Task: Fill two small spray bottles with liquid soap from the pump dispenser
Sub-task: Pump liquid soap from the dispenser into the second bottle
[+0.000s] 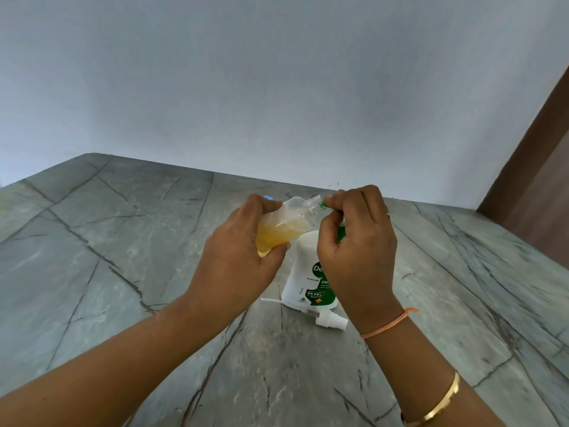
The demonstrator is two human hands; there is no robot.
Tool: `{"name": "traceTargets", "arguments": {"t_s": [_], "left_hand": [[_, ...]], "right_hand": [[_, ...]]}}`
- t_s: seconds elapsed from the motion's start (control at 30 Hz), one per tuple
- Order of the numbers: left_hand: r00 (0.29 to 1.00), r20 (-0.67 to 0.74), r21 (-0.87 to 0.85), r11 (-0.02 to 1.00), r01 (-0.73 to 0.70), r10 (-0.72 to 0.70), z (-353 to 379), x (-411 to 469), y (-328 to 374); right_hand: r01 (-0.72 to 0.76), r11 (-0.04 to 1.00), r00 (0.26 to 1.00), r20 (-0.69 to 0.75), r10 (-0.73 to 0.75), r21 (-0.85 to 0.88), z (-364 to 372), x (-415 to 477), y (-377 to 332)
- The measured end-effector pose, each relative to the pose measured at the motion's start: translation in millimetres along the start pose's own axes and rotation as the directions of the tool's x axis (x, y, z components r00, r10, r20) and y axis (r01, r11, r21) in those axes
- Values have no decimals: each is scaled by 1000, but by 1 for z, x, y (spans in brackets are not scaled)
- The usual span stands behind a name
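One spray bottle (286, 224) over wide counter (123, 257), back edge near.

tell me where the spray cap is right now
Head view, just right of centre: the spray cap lies on the counter, on the near side of the dispenser, beside the right wrist.

Left hand (234, 254) wrapped round the spray bottle (286, 223); right hand (358, 241), fingers (337, 199) curled on the pump nozzle (324, 205)

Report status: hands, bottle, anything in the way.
Left hand grips small spray bottle, tilted, part full of yellow soap. Right hand curled on dispenser pump, green nozzle at bottle mouth. Spray cap lies loose on counter by dispenser.
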State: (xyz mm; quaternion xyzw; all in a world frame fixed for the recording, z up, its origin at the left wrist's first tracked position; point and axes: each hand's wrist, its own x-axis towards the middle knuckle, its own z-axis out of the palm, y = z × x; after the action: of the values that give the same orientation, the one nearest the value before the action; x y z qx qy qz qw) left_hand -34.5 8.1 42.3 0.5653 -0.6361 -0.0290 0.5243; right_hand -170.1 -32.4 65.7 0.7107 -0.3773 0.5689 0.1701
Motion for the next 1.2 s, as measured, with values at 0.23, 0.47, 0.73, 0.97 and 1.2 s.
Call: {"name": "traceTargets", "arguments": {"t_s": [0.23, 0.47, 0.73, 0.97, 1.2], "left_hand": [[1000, 11, 7, 1000, -5, 5, 0, -1, -2], [1000, 5, -8, 1000, 9, -9, 1, -1, -2], [1000, 1, -8, 1000, 24, -24, 0, 0, -1], [1000, 12, -8, 1000, 28, -28, 0, -1, 0], [1000, 6, -18, 999, 27, -27, -1, -1, 2]], "right_hand": [[-8, 1000, 1000, 17, 7, 11, 1, -2, -1], [-8, 1000, 996, 85, 8, -6, -8, 8, 1], [11, 1000, 1000, 25, -11, -5, -2, 3, 1], [-10, 1000, 999, 45, 11, -1, 0, -1, -1], [-30, 999, 995, 97, 31, -14, -9, 10, -1]]}}
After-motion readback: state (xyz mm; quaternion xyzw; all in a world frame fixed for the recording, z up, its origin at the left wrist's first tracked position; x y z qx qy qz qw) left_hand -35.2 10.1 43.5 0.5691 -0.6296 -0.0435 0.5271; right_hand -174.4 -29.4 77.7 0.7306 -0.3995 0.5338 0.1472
